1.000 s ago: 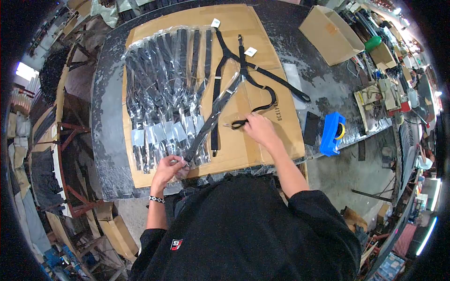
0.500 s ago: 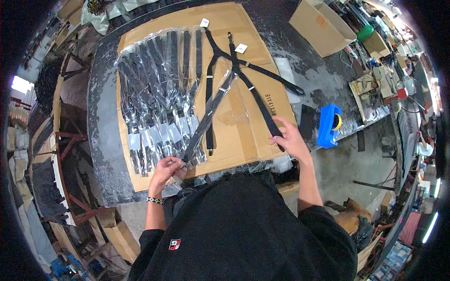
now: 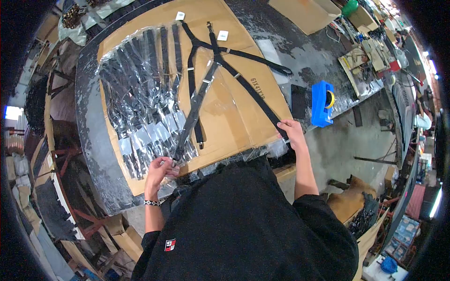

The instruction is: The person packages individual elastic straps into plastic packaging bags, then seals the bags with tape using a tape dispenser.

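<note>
Black suspenders [image 3: 253, 92] with white tags lie crossed on a cardboard sheet [image 3: 234, 126], their straps spread apart. My right hand [image 3: 293, 134] is closed on the lower end of the right strap, near its metal clip. At the front left edge of the cardboard, my left hand [image 3: 159, 174] pinches the lower end of a strap in clear plastic [image 3: 190, 122]. Between the two hands' straps, another strap with a clip [image 3: 200, 144] rests untouched. Several plastic-wrapped suspenders [image 3: 145, 89] lie in an overlapping row at the left.
A blue tape dispenser [image 3: 321, 105] with yellow tape stands right of the cardboard, beside a dark flat piece [image 3: 298, 101]. An open carton [image 3: 307, 14] sits at the back right. Tools and scraps fill a wooden tray [image 3: 361, 70] farther right.
My right hand has closed its fingers round the strap end, and that strap is straighter. My left hand keeps its pinch. The whole view has shifted slightly.
</note>
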Demonstrator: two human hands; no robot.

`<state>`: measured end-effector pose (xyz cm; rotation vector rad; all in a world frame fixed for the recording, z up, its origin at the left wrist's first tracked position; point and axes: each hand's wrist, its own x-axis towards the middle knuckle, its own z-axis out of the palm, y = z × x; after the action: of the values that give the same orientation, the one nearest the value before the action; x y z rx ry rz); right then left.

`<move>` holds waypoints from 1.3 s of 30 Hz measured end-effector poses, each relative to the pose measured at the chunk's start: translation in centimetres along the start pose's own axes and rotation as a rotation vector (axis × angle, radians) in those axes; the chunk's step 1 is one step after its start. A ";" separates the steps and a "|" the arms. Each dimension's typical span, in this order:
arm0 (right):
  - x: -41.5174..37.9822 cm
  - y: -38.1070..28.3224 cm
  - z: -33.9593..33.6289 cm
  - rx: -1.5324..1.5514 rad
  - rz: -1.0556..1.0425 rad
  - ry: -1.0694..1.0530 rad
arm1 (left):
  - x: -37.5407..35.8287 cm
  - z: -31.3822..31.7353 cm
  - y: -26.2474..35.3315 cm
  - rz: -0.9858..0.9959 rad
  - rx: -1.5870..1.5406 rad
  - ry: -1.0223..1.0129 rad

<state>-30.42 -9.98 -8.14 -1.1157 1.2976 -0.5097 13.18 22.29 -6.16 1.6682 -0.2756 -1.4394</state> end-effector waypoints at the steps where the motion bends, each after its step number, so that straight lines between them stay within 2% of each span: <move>1: -0.4 -0.7 0.4 0.123 0.010 -0.021 | 0.0 0.0 0.1 0.003 0.009 -0.001; 3: -1.4 -2.1 1.3 0.333 0.039 -0.050 | -0.1 0.1 0.3 0.007 0.009 0.001; 7: -1.5 -2.5 0.9 0.107 0.126 -0.002 | -0.5 0.5 1.2 0.008 0.049 0.005; 10: -0.7 -0.2 0.2 -0.193 -0.017 0.210 | -0.9 0.8 1.8 0.015 0.124 -0.001; 15: -1.4 1.2 -1.3 -0.723 -0.323 0.376 | -0.3 0.2 1.1 0.059 0.420 0.073; 16: -1.9 0.9 -1.3 -0.864 -0.403 0.418 | 0.3 -0.4 0.5 0.185 0.583 0.099; 17: -2.9 0.8 -1.3 -0.910 -0.427 0.501 | 0.7 -1.0 -0.2 0.165 0.624 0.106; 20: -3.9 1.6 -2.7 -0.828 -0.480 0.563 | -0.9 0.6 2.6 0.141 0.758 0.157; 21: -4.7 1.7 -2.8 -0.835 -0.425 0.581 | -0.8 0.2 2.6 0.165 0.805 0.175; 24: -7.1 2.1 -2.5 -0.741 -0.154 0.439 | -1.2 0.2 3.3 0.211 0.877 0.236; 26: -6.7 5.2 -2.6 -0.839 -0.115 0.416 | -1.9 1.0 5.0 0.221 0.898 0.260; 28: -7.1 5.5 -1.8 -0.770 -0.056 0.382 | -1.6 0.6 5.0 0.265 0.965 0.313; 34: -6.9 5.1 -1.8 -0.638 -0.006 0.321 | -2.0 0.4 6.1 0.300 0.879 0.351; 39: -8.1 2.6 -0.9 -1.105 -0.208 0.434 | -2.2 1.2 7.1 0.360 0.903 0.360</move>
<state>-34.09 -2.45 -6.28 -2.1446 1.9283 -0.1447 14.08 19.07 0.63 2.3779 -1.0717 -0.7327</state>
